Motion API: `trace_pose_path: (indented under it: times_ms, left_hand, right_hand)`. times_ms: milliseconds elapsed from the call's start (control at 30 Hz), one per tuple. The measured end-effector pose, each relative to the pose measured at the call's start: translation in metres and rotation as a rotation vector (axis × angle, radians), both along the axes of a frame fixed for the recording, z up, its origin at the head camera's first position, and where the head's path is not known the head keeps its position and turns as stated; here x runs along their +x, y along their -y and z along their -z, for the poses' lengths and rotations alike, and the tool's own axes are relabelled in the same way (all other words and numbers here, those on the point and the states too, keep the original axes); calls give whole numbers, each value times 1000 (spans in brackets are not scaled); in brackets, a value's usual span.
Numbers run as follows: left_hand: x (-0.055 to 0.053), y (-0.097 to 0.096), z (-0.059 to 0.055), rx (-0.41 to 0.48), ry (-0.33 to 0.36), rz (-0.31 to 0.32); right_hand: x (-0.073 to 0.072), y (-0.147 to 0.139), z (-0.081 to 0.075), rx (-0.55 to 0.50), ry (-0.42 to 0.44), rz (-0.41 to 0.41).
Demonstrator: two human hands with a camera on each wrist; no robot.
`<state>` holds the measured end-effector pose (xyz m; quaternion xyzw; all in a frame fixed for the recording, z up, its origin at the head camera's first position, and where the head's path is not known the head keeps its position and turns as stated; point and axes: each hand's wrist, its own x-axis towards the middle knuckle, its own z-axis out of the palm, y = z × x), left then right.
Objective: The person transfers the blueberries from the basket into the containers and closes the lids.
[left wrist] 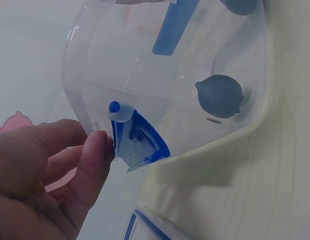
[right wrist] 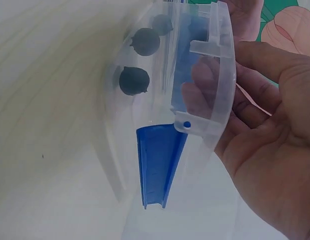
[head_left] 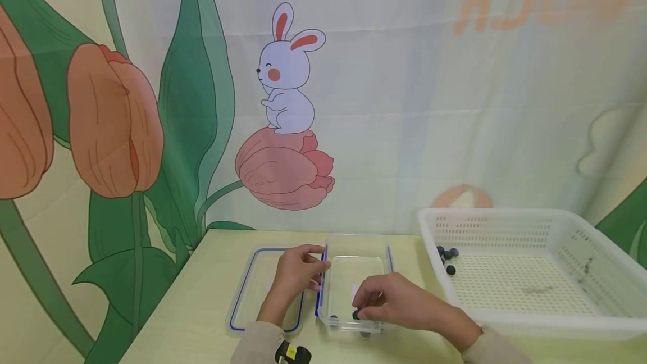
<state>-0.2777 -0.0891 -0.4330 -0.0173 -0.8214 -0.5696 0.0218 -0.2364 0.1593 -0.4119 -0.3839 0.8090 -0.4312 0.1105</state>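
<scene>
A clear plastic box (head_left: 354, 274) with blue side latches stands on the table. My left hand (head_left: 298, 267) pinches its left wall between thumb and fingers, beside a hanging blue latch (left wrist: 139, 137). My right hand (head_left: 391, 303) reaches in at the near right, fingers bent, with a dark blueberry (head_left: 356, 314) at the tips of finger and thumb. Through the box wall, the right wrist view shows the right fingers (right wrist: 202, 75) partly behind a blue latch, and several blueberries (right wrist: 134, 81) low in the box. One blueberry (left wrist: 220, 96) shows large in the left wrist view.
Left of the box, a clear lid (head_left: 265, 291) with a blue seal lies flat on the table (head_left: 187, 296). To the right stands a white perforated basket (head_left: 505, 316), several blueberries (head_left: 451, 270) along its left side. A printed curtain (head_left: 384, 128) hangs behind the table.
</scene>
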Motion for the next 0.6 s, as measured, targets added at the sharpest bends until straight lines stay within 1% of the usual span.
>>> trace_pose_path:
  times_ms: [133,233,433,600]
  left_hand:
    - [1,0,-1,8,-2,5]
    - [3,1,-1,17,-6,10]
    - [1,1,0,12,1,3]
    - [0,0,1,-2,10,-8]
  right_hand:
    - [0,-1,-4,27,-12,3]
    - [-1,-3,-12,49,-31,14]
    - [-4,-17,-37,63,-93,42]
    - [-11,-32,-59,64,-187,69]
